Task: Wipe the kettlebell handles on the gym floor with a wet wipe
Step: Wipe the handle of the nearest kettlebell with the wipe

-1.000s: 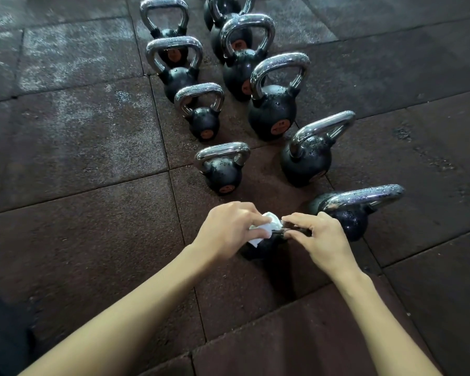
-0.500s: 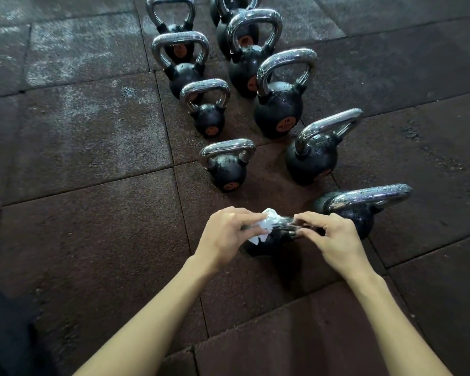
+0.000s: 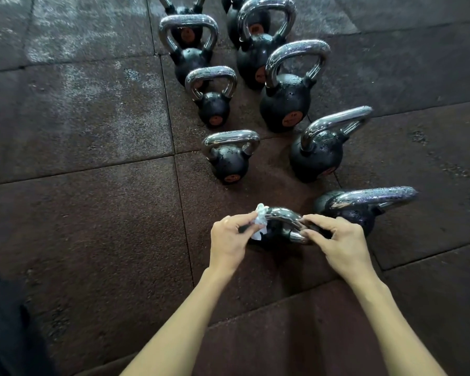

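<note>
Left grip (image 3: 228,240) pinching the wipe (image 3: 259,223) on the nearest handle (image 3: 282,214), right grip (image 3: 342,240) clamped round that handle. Guessing the other kettlebells (image 3: 229,164) are left to do.

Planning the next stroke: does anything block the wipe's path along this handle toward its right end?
Yes. The right hand grips the handle at its right end, covering that stretch. The left hand pinches the wet wipe at the left end; the chrome between is bare.
</note>
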Motion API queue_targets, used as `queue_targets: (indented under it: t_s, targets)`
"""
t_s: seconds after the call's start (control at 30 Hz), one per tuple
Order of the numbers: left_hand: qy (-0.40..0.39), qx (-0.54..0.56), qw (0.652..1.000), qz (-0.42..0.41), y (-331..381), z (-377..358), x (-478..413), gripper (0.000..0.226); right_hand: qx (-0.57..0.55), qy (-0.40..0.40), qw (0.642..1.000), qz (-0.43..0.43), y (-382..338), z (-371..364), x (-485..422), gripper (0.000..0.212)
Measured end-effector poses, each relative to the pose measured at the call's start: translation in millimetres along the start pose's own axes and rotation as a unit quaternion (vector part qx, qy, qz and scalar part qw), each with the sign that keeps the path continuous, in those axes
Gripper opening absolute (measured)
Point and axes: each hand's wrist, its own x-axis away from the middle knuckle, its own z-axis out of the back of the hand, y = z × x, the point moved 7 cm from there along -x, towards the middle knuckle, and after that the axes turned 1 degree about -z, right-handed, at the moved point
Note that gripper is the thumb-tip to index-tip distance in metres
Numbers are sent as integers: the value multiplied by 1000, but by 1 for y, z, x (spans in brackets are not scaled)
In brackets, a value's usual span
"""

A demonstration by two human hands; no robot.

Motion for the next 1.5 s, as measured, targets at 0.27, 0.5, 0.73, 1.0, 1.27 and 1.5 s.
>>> queue_targets:
  t_s: [0.27,0.5,0.73,1.0,1.27,1.5]
  targets:
    - [61,67,992,91,-19,10,-2,32,-47,-18,998,-25,-28,-28,-1,22]
    - [95,89,990,45,2,21,-8,31,-43,-15,997,-68,-36,-26,-9,34]
    - [94,92,988,74,0,17,-10,32,-35,-87,993,-74,-38,-22,-20,29]
    - [101,125,987,27,19,10,-1,28,-104,-196,969,-105,-24,-17,-27,26]
    - [147,144,978,33,28,1,-3,29,-177,-201,957,-107,-32,-27,-30,26]
    - [135,159,978,19,29,-12,27,26,-207,-212,949,-113,-42,-36,-37,26]
